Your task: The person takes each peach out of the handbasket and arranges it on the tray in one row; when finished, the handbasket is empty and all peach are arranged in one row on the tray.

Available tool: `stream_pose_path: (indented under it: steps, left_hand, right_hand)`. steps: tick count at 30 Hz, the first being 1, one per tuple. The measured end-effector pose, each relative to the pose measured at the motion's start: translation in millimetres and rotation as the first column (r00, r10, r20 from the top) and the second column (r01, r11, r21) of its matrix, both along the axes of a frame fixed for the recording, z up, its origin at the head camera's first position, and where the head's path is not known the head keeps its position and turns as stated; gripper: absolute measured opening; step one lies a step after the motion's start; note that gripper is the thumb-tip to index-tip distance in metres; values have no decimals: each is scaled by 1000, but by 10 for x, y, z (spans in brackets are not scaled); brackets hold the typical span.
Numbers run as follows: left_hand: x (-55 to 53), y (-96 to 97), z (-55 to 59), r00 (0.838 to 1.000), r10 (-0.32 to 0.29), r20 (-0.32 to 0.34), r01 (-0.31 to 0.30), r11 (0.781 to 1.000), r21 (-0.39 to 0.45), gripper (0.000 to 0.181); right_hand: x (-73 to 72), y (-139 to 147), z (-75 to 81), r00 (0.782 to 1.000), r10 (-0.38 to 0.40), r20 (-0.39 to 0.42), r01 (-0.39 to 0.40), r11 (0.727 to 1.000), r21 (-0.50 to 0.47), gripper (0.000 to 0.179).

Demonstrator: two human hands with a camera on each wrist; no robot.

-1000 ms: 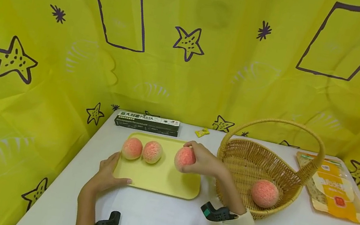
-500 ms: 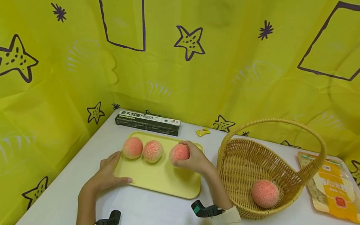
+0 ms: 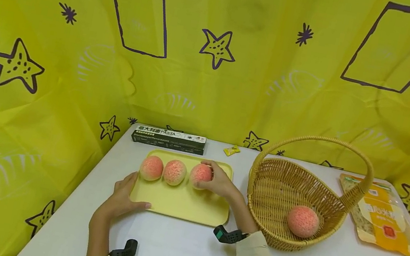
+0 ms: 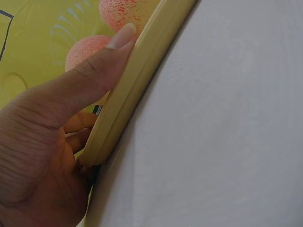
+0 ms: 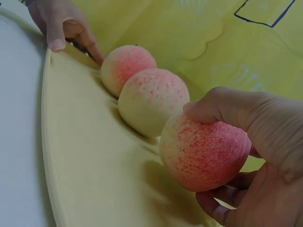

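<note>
At the near left corner of the tray (image 3: 179, 206), left hand (image 3: 120, 198) clamped on the rim, with thumb on the near side and fingers along the left side; from too strong a push or pull there, possible sliding or tilting of the tray, and so rolling of the fruit. On the far left part of the tray, left peach (image 3: 151, 168) and middle peach (image 3: 174, 172), just beside each other, with no visible support at their sides; likely to roll after a bump. At the far right part of the tray, right peach (image 3: 199, 175), clamped between thumb and fingers of the right hand (image 3: 219, 181); if released carelessly, could roll away, and if brought too far left, could knock against middle peach. To the right of the tray, basket (image 3: 272, 190), close to the right forearm (image 3: 242, 212), therefore at some risk of a push from a careless movement; low inside, basket peach (image 3: 303, 221). Hard to make out, again from the left: part of the left-hand fingers, hidden behind the tray in the left wrist view; contact between left peach and middle peach, not certain; under right peach, only shadow (image 5: 161, 177) in the right wrist view, so cannot tell whether touching the tray or just above; farthest right of the tray, packet (image 3: 383, 214), partly covered by the basket.
</note>
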State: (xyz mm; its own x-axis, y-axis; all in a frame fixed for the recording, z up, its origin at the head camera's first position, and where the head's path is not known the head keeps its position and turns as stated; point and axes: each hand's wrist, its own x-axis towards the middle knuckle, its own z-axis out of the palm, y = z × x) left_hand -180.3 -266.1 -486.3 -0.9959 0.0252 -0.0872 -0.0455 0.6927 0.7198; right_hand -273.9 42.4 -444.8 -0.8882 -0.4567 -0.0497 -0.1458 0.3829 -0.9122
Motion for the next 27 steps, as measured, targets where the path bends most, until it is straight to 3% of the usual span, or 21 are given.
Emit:
stream_pose_path:
  steps: [5,16,27]
  left_hand:
    - [2,7,14,1000,-1,3,1,1000,8,118]
    - [14,9,31,1000,-8,-11,7,1000,-12,118]
    - [7,-4,25,1000,-5,14,5,1000,-10,119]
  right_hand:
    - [-42,-25,-94,999,-23,-22,24,999,22,73]
    - [-65,-95,-137,998,-21,-56,22,999,28,72]
    - [-68,-110,-227,998,-37,-58,38,999,28,81]
